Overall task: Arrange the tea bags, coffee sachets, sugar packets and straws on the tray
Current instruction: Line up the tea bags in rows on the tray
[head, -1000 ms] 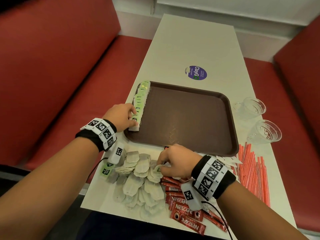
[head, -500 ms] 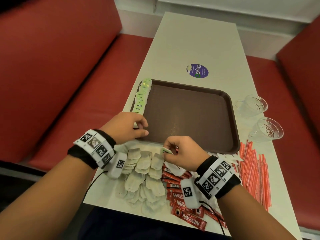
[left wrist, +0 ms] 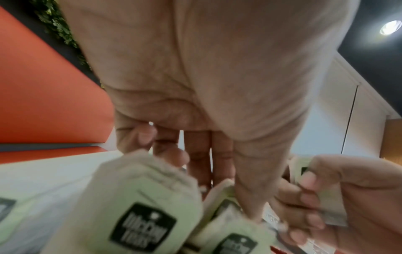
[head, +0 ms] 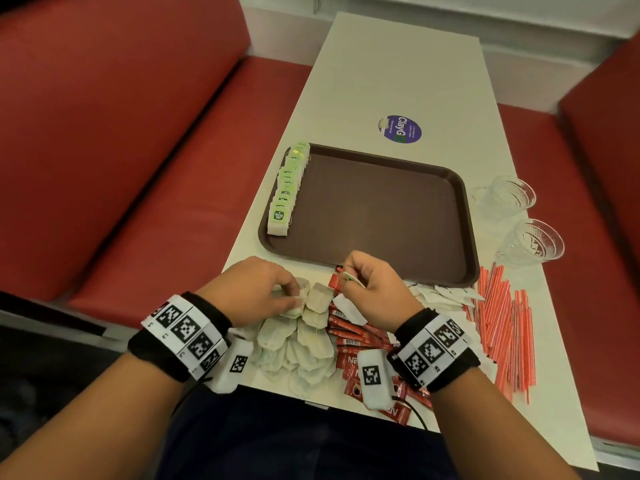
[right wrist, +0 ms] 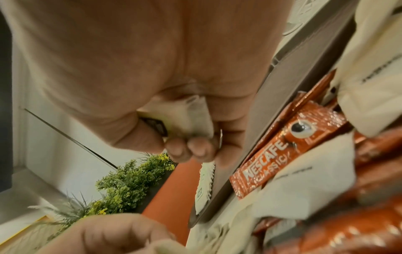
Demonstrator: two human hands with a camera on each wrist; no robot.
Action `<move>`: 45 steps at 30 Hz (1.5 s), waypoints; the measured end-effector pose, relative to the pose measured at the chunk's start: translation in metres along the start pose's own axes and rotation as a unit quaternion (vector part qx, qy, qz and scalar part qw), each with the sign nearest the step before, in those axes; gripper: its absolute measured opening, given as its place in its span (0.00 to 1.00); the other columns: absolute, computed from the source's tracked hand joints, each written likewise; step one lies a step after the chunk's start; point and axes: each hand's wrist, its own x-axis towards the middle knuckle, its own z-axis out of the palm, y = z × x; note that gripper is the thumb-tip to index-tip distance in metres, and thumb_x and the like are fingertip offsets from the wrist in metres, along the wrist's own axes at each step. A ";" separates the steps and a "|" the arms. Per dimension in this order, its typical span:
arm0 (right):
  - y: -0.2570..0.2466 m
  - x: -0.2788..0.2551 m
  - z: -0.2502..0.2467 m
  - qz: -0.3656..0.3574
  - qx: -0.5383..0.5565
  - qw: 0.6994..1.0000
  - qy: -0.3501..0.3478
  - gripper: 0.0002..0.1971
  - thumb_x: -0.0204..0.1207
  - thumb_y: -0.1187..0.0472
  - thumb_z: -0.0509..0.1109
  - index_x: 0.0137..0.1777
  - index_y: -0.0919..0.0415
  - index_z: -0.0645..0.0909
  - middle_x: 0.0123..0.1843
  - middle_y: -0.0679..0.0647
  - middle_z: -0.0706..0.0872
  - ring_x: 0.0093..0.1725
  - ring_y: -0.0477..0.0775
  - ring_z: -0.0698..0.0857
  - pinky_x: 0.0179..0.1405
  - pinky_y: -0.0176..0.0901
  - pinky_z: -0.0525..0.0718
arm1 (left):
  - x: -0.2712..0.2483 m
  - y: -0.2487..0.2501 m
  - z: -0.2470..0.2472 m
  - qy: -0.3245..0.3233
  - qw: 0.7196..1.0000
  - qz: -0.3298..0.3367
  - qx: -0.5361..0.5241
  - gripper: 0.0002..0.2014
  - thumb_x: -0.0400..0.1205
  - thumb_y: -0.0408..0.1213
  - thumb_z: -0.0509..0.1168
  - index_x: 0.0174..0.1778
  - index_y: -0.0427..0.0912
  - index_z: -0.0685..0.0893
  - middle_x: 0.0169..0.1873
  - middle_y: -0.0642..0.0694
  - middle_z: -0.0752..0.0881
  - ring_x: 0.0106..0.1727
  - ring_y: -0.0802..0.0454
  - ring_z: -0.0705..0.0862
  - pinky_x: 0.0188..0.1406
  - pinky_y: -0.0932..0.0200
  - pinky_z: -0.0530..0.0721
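My right hand (head: 375, 289) is curled with its fingers (right wrist: 191, 149) pinching one tea bag (right wrist: 195, 118) by bag and green tag together, lifted just short of the tray's (head: 464, 216) near rim, so that it can go down flat as the next in line; my left hand (head: 256, 289) lies on the loose tea bags (head: 301, 337), fingers bent round the top one or two of the heap, I judge to hold the pile steady and ready another; how tight that grip is I cannot tell, the wrist view being blurred. The row of tea bags (head: 287, 188) already runs overlapped along the tray's left edge, tags up, which leaves the rest of the brown floor free for the other kinds. The coffee sachets (head: 356, 337) lie in a heap under my right wrist, the sugar packets (head: 446, 294) just beyond them by the tray's near right corner, the straws (head: 502, 323) fanned out to the right; none of these is on the tray yet.

The worktop (head: 398, 64) is a long pale slab with a round purple sticker (head: 400, 129) beyond the tray and two clear glass cups (head: 519, 216) at its right edge; red padded benches (head: 121, 133) flank it on both sides; a leafy plant shows in the right wrist view.
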 end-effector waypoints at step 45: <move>-0.019 0.068 -0.007 -0.114 -0.150 0.979 0.084 0.05 0.73 0.67 0.65 0.42 0.62 0.70 0.39 0.50 0.73 0.34 0.51 0.70 0.33 0.42 0.68 | 0.108 -0.052 -0.037 0.136 0.980 -0.146 -0.020 0.16 0.73 0.40 0.78 0.50 0.52 0.78 0.44 0.52 0.82 0.47 0.48 0.82 0.45 0.52 0.80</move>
